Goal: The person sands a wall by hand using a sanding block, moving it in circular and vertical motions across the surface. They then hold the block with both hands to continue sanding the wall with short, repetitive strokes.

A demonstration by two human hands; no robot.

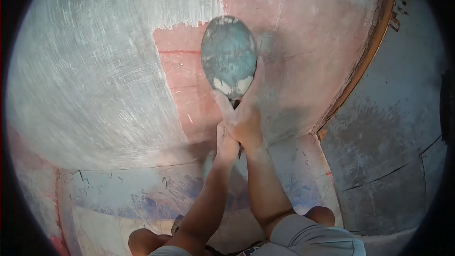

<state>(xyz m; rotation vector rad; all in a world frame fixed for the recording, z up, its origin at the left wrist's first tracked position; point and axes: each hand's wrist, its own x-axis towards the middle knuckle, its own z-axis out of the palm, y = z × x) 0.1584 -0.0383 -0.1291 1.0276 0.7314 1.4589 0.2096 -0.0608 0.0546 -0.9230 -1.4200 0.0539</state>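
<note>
A long-handled tool with a flat oval head, blue-green and scuffed with pale dust, lies against the curved wall. My right hand grips it just below the head. The thumb lies along the head's lower left side and a finger stretches up its right edge. Lower down, my left hand is closed round the handle, close beneath the right wrist. Most of the handle is hidden by both hands. Pale dust coats my fingers. Around the head the wall surface is pink.
To the left the wall has a grey, streaked coat with a ragged edge against the pink. A curved orange-brown rim bounds the wall on the right. Beyond it is a dusty grey surface with cracks or seams. My bent knees are below.
</note>
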